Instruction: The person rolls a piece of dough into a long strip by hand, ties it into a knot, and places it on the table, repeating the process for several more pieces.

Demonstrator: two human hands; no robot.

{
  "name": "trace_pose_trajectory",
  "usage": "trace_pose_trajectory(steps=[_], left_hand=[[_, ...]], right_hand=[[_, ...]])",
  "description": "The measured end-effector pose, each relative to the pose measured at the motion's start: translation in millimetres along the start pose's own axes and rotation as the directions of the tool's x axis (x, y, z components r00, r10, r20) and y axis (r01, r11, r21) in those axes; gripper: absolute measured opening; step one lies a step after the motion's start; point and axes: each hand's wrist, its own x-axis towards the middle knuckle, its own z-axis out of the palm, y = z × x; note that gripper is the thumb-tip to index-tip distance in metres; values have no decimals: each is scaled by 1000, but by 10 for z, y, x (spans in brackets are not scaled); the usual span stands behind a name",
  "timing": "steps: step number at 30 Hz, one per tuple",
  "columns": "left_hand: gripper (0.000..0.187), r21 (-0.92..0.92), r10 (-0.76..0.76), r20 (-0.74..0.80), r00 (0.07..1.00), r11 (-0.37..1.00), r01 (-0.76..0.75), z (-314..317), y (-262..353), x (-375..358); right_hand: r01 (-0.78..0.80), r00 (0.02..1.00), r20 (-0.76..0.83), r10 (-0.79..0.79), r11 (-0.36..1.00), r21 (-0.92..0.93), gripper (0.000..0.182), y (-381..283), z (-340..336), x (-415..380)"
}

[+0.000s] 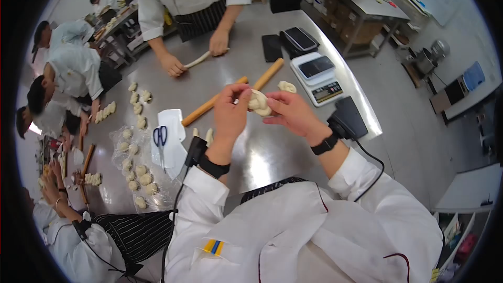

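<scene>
Between my two hands, raised over the steel table [251,162], is a knotted piece of dough [258,102]. My left hand [232,111] pinches it from the left with thumb and fingers. On the other side my right hand [292,114] grips its right edge, thumb on top. Another small knotted dough piece [286,86] lies on the table just beyond my right hand. Two wooden rolling pins lie behind my hands, one rolling pin [201,109] to the left and one rolling pin [269,73] further back. Pale dough strips [209,136] show partly beside my left wrist.
A kitchen scale [317,76] with a phone on it stands right, near dark phones [299,39]. Scissors [161,139] lie on white paper [175,152] at left, beside several dough balls [146,179] on plastic. Across the table a co-worker's hands hold a dough rope [198,60].
</scene>
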Motion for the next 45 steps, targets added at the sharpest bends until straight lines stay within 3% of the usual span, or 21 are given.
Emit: trace_pose_trajectory(steps=[3,5,7,9,13,15,17,19,20,21,23,24,27,30,32,34,38,41,43,44,45], left_hand=[[11,52,92,-3,996,994,-91,5,-186,-18],[17,25,10,17,1000,1000,-10,-33,-181,-76],[21,12,-16,16,1000,1000,16,-122,-192,-135],[23,-153,-31,-9,999,988,29,-230,-239,-183],[24,-153,-54,-67,996,987,43,-510,-161,-279],[26,-90,-157,-81,984,985,150,-629,-98,-345],[27,-112,-162,-102,982,982,150,-735,-239,-369],[28,-196,-38,-155,987,981,7,-821,-384,-396],[29,-208,-64,-153,986,978,31,-881,-356,-403],[27,-75,-75,-183,980,995,62,-949,-285,-404],[24,-232,-420,-5,907,883,408,-1145,-123,-378],[24,-250,-441,4,898,869,428,-1205,-133,-385],[22,-184,-441,36,897,879,440,-1254,-295,-470],[17,-112,-234,-70,970,968,225,-1121,-532,-560],[13,-326,-305,-68,950,907,268,-1053,-663,-603],[16,-300,-373,-47,927,890,343,-1059,-828,-642],[19,-283,-457,-64,887,861,423,-906,-958,-559],[19,-183,-487,69,871,852,491,-787,-961,-235],[19,-216,-526,107,844,816,536,-736,-887,-113],[20,6,-414,-16,910,910,414,-816,-864,-94],[21,249,-264,-106,959,926,283,-909,-868,-64]], right_hand=[[-18,998,56,18,1000,-14,32,65,-2,60],[-10,997,80,4,997,72,30,148,29,77],[-8,999,53,6,999,34,30,277,37,153],[-7,997,72,12,998,-58,34,325,88,219],[17,993,116,-4,994,-110,38,386,348,331],[204,964,212,-158,955,-217,43,412,527,328],[145,975,201,-97,961,-238,45,427,683,320],[151,979,177,-103,947,-285,43,508,752,385],[136,984,154,-93,945,-298,45,537,784,407],[111,989,134,-71,940,-322,45,560,777,418],[168,977,173,-122,943,-288,49,648,802,457],[167,977,183,-111,928,-332,50,695,776,456],[33,990,143,2,970,-241,48,847,771,386],[-71,995,40,89,942,-329,45,1023,735,312],[-176,983,9,183,960,-220,40,991,828,197],[-295,953,6,304,931,-216,37,1026,746,152],[-295,952,-17,305,906,-303,35,1043,463,255],[-217,976,-84,200,877,-430,32,1030,168,377],[-152,981,-184,59,827,-541,34,897,87,431],[-174,977,-198,79,830,-529,34,871,57,470],[-177,979,-203,26,604,-777,37,841,34,547]])
